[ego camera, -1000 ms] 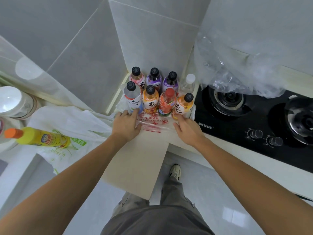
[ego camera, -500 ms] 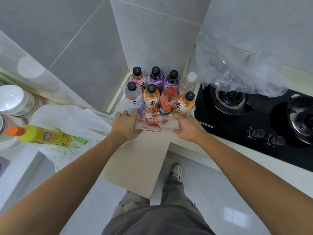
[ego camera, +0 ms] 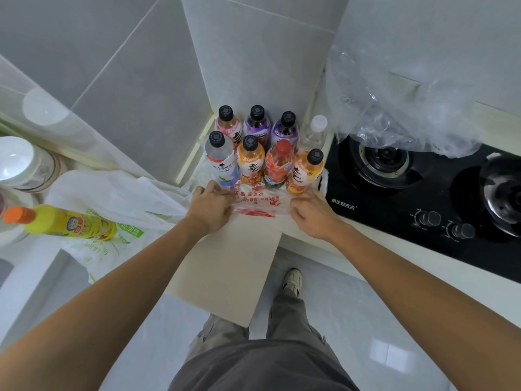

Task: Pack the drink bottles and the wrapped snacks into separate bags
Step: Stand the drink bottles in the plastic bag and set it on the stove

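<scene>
Several drink bottles (ego camera: 251,159) stand upright in two rows in the counter's corner, most with black caps, one with a red cap (ego camera: 283,149) and one clear with a white cap (ego camera: 314,134). In front of them lies a clear plastic bag with red print (ego camera: 259,201). My left hand (ego camera: 210,210) pinches the bag's left edge and my right hand (ego camera: 313,213) holds its right edge, both just in front of the bottles. No wrapped snacks are in view.
A white bag with green print (ego camera: 112,204) lies at the left, with a yellow bottle with an orange cap (ego camera: 64,224) on it. A black gas hob (ego camera: 423,193) lies at the right under crumpled clear plastic (ego camera: 394,94). A white-lidded jar (ego camera: 19,162) stands far left.
Both hands have drawn the printed bag's near edge slightly toward me and apart, spreading it in front of the bottles. The bottles have not moved.
</scene>
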